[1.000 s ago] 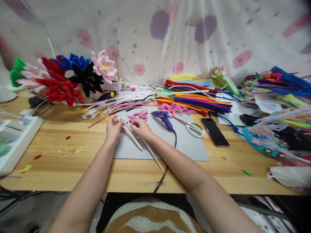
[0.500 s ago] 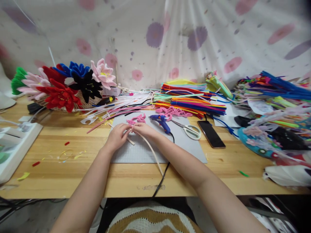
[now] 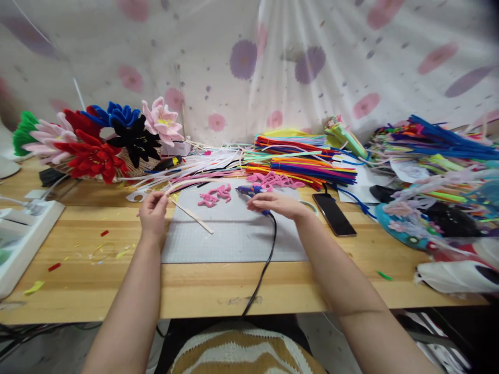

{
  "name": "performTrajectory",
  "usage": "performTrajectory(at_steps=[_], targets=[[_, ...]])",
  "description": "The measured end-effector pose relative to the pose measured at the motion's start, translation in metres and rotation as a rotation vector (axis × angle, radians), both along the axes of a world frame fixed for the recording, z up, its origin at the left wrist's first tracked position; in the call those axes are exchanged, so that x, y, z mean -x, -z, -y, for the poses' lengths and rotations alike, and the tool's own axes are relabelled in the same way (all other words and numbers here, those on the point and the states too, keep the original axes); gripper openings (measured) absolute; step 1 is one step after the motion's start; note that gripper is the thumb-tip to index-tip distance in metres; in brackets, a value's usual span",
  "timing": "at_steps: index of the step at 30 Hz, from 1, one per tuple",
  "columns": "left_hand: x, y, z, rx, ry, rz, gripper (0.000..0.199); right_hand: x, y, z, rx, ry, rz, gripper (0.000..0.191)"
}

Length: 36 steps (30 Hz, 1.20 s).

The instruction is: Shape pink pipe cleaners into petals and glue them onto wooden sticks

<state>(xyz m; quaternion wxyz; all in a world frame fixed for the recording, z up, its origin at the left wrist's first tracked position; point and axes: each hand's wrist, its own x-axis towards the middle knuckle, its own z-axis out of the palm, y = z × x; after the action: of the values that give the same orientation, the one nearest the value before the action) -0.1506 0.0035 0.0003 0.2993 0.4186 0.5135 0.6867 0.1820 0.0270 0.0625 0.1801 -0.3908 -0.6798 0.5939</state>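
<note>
My left hand [image 3: 153, 212] is closed at the left edge of the grey cutting mat [image 3: 230, 244], pinching a cream pipe cleaner [image 3: 187, 183] that arcs away to the right. Just beside its fingertips lies a thin pale stick [image 3: 195, 218], slanting across the mat. My right hand [image 3: 277, 204] has its fingers stretched out over the blue glue gun [image 3: 248, 190] and hides most of its handle. Whether the fingers touch the gun I cannot tell. Curled pink pipe-cleaner pieces [image 3: 214, 195] rest on the mat between my hands.
Bundles of coloured pipe cleaners [image 3: 304, 169] lie at the back. Fuzzy flowers [image 3: 97, 156] stand at the back left. A phone [image 3: 334, 214] lies right of the mat, near partly hidden scissors [image 3: 313, 206]. The glue gun's black cord [image 3: 268, 259] crosses the front edge. A power strip [image 3: 31, 239] sits left.
My hands have parted: the left moved left with the cream pipe cleaner, the right moved right to the glue gun and opened. The pipe cleaner's long end swung from the front to the back.
</note>
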Motion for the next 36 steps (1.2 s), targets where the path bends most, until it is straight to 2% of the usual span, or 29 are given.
performTrajectory(at_steps=[2, 5, 7, 9, 12, 14, 17, 21, 26, 28, 30, 32, 34, 36], targets=[[-0.003, -0.003, -0.001, -0.014, -0.025, 0.218, 0.009, -0.024, -0.002, -0.002, -0.004, 0.057, 0.081, 0.035], [-0.016, -0.008, -0.001, 0.022, 0.013, 0.402, 0.011, -0.051, 0.005, -0.008, -0.145, 0.276, 0.271, 0.035], [-0.025, -0.009, 0.0, 0.068, 0.055, 0.434, 0.012, -0.064, 0.014, -0.014, -0.326, 0.465, 0.543, 0.028], [-0.033, -0.009, 0.001, 0.106, 0.08, 0.435, 0.014, -0.073, 0.025, -0.017, -0.423, 0.57, 0.871, 0.021], [-0.039, -0.007, 0.002, 0.15, 0.102, 0.445, 0.015, -0.082, 0.038, -0.017, -0.381, 0.557, 1.182, 0.036], [-0.041, -0.005, 0.003, 0.168, 0.108, 0.451, 0.015, -0.084, 0.041, -0.014, -0.317, 0.515, 1.274, 0.043], [-0.043, -0.003, 0.002, 0.187, 0.104, 0.451, 0.016, -0.086, 0.039, -0.01, -0.291, 0.425, 1.321, 0.044], [-0.05, -0.006, 0.0, 0.222, 0.103, 0.44, 0.018, -0.101, 0.025, -0.012, -0.254, 0.309, 1.241, 0.028], [-0.062, -0.014, -0.001, 0.264, 0.109, 0.504, 0.018, -0.132, -0.005, -0.006, -0.203, 0.319, 0.822, 0.017], [-0.068, -0.016, 0.001, 0.27, 0.118, 0.523, 0.018, -0.132, -0.018, 0.0, -0.165, 0.353, 0.654, 0.022], [-0.075, -0.017, 0.003, 0.27, 0.135, 0.532, 0.017, -0.118, -0.029, 0.007, -0.182, 0.393, 0.504, 0.033], [-0.083, -0.018, 0.004, 0.267, 0.15, 0.531, 0.016, -0.09, -0.037, 0.012, -0.298, 0.419, 0.367, 0.044], [-0.089, -0.019, 0.004, 0.259, 0.153, 0.526, 0.016, -0.051, -0.039, 0.015, -0.375, 0.364, 0.213, 0.047], [-0.093, -0.022, 0.003, 0.245, 0.139, 0.516, 0.015, -0.007, -0.037, 0.018, -0.426, 0.24, 0.192, 0.047]])
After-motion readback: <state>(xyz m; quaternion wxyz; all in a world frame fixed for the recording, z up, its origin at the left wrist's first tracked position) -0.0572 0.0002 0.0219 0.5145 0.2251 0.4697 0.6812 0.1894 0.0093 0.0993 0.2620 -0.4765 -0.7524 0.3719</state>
